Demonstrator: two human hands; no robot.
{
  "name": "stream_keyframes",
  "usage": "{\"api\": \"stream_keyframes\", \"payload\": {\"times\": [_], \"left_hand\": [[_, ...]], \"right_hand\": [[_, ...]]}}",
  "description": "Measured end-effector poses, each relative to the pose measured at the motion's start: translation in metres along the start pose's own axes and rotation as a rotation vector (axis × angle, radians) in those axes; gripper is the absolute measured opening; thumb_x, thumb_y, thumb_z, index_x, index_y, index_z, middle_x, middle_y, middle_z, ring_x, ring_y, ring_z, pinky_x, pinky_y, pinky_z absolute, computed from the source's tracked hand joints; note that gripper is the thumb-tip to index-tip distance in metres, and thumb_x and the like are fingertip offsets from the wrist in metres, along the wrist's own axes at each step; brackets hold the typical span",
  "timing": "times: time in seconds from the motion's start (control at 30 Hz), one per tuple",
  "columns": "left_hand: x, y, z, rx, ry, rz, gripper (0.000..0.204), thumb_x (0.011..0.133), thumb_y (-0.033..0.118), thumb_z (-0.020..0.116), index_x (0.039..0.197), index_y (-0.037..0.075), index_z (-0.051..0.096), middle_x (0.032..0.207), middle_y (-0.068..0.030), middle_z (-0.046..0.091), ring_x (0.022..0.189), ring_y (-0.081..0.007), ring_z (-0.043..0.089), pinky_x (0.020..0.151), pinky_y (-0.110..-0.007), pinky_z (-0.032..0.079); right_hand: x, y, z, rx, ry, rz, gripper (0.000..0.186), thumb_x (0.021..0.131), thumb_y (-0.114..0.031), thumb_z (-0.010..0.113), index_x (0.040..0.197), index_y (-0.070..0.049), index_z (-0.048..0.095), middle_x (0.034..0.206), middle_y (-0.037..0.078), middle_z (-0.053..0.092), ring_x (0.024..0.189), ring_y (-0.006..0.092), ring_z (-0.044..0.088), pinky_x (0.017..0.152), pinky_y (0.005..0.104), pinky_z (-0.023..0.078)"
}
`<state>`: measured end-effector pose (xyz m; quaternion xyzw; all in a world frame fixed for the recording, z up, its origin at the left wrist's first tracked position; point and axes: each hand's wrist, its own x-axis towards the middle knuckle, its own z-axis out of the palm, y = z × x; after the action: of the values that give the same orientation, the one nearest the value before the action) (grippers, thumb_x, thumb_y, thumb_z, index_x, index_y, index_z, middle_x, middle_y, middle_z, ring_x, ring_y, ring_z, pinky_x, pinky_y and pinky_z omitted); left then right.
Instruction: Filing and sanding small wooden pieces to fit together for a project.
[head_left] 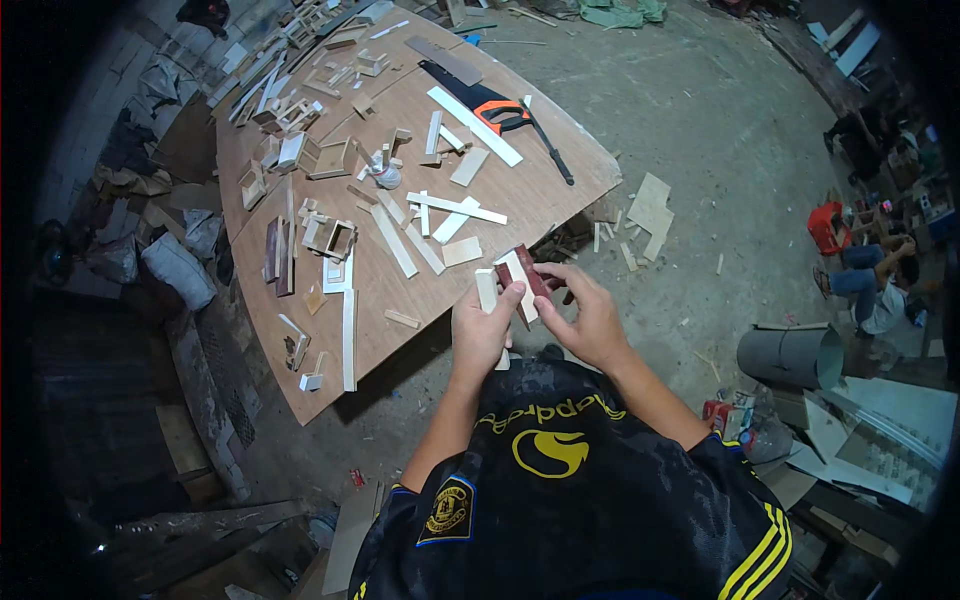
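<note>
Just off the table's near edge, both hands hold small pieces of wood together in front of my body. My left hand is closed, its thumb pressed on a pale wooden strip. A second pale stick stands upright in that hand, and its lower end shows below the fingers. My right hand pinches a dark red wooden piece lying along the pale strip. Whether the red and pale pieces are joined, I cannot tell.
On the wooden table lie a handsaw with an orange and black handle, many pale offcuts and small wooden box frames. Plywood scraps lie on the floor. At right stand a grey cylinder and a seated person.
</note>
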<state>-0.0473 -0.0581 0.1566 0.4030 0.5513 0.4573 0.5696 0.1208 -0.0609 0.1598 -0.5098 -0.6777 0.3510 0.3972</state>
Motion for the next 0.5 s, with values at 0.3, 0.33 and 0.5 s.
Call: {"api": "stream_keyframes", "payload": {"times": [0.3,0.33,0.5], "left_hand": [[0.005,-0.006,0.013,-0.016,-0.012,0.059,0.028,0.086,0.02,0.074,0.099,0.0,0.058,0.07,-0.0032,0.062,0.043,-0.0057,0.047,0.036,-0.022,0.036],[0.003,-0.004,0.015,0.0,-0.005,0.046,0.028,0.086,0.02,0.074,0.098,0.0,0.058,0.07,-0.0034,0.062,0.043,-0.0057,0.047,0.036,-0.022,0.036],[0.005,-0.003,0.014,-0.008,-0.028,0.031,0.029,0.086,0.021,0.074,0.097,0.001,0.057,0.069,-0.0034,0.063,0.041,-0.006,0.047,0.035,-0.022,0.035]], "right_hand": [[-0.006,0.002,0.003,-0.01,0.046,-0.041,0.059,0.078,-0.022,0.076,0.13,-0.004,0.052,0.12,0.018,0.06,0.107,0.036,0.061,0.09,0.04,0.05],[-0.007,0.005,0.002,0.042,0.064,-0.07,0.06,0.078,-0.022,0.076,0.13,-0.003,0.052,0.12,0.019,0.06,0.108,0.0365,0.061,0.09,0.0401,0.049],[-0.006,0.008,-0.008,0.058,0.0,-0.097,0.052,0.083,-0.017,0.071,0.13,-0.003,0.052,0.12,0.021,0.059,0.108,0.0378,0.06,0.093,0.0407,0.048]]}}
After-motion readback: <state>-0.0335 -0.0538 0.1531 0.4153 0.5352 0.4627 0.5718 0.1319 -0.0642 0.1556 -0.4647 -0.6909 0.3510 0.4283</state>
